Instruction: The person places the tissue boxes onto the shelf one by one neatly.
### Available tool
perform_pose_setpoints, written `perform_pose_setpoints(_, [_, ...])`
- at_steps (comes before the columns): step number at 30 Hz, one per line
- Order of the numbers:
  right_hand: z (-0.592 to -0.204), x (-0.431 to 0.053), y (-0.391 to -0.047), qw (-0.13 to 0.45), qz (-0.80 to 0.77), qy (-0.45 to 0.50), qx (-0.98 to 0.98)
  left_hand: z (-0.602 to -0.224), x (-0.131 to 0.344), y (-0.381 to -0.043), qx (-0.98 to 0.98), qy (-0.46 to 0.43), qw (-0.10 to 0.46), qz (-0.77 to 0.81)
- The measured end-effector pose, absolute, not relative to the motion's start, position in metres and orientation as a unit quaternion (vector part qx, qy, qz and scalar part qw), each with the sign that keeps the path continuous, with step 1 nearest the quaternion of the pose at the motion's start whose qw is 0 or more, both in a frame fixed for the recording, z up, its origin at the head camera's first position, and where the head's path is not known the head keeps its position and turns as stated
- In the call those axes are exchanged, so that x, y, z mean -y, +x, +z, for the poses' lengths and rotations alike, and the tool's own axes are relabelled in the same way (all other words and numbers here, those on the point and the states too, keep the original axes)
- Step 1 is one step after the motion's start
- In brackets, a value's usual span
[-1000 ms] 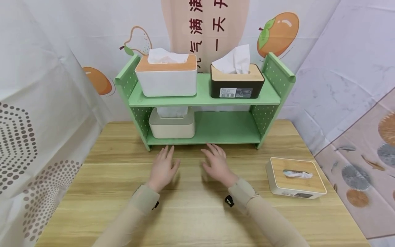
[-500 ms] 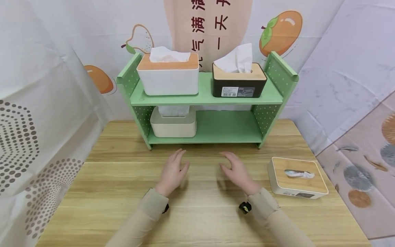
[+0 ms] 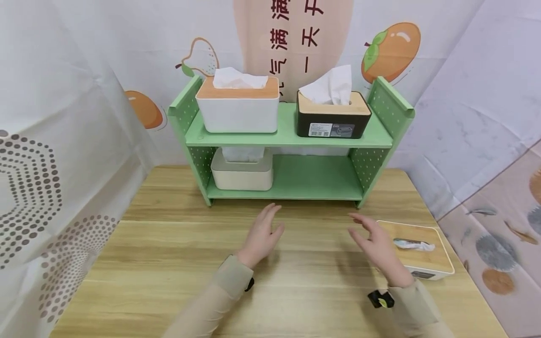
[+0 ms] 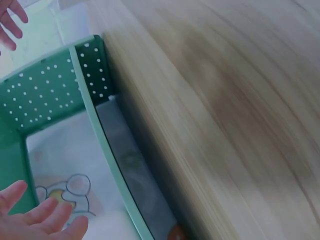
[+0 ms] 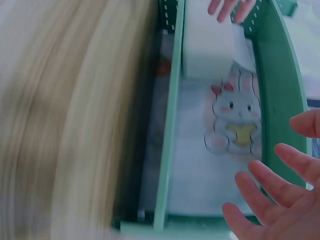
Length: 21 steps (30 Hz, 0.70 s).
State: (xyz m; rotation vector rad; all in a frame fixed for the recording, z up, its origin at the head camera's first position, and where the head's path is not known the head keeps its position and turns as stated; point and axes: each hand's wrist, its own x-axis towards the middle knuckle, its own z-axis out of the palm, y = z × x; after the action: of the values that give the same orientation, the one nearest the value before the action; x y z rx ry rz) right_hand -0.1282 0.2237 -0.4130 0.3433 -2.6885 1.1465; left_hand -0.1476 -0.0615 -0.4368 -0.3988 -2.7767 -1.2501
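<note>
My left hand (image 3: 260, 237) hovers over the middle of the table, fingers relaxed and holding nothing. Beside the tissue box with a wooden lid (image 3: 422, 256) at the right, my right hand (image 3: 379, 246) is held with fingers loosely spread, overlapping the box's left side in the head view. Nothing is in its grasp. In the left wrist view the left fingers (image 4: 42, 220) appear at the lower left; in the right wrist view the right fingers (image 5: 270, 192) spread at the lower right. A bit of tissue pokes from the lid slot.
A green two-tier shelf (image 3: 317, 176) stands at the back. On top sit a white tissue box (image 3: 238, 112) and a black tissue box (image 3: 331, 122), both wood-lidded. A cream tissue box (image 3: 242, 178) occupies the lower tier's left. Patterned cloth (image 3: 105, 42) hangs behind the wooden table (image 3: 169, 263).
Both hands have moved right and away from the shelf front, the right hand farther, reaching the wood-lidded box's left side. The head view has shifted slightly.
</note>
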Motion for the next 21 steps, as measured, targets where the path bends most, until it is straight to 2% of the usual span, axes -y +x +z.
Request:
perform_pose_setpoints(7, [-0.404,-0.271,-0.121,0.114,0.383,0.068,0.914,-0.434,0.031,-0.148,0.889,-0.151,-0.008,-0.432])
perform_pose_setpoints(13, [-0.405,-0.308,-0.117,0.140,0.410,0.062,0.899,-0.436,0.001,-0.148,0.875,-0.174,-0.050,-0.449])
perform_pose_setpoints(21, [-0.412,-0.347,-0.109,0.088,0.360,0.024,0.929,-0.449,-0.044,-0.143,0.864,-0.207,-0.088,-0.451])
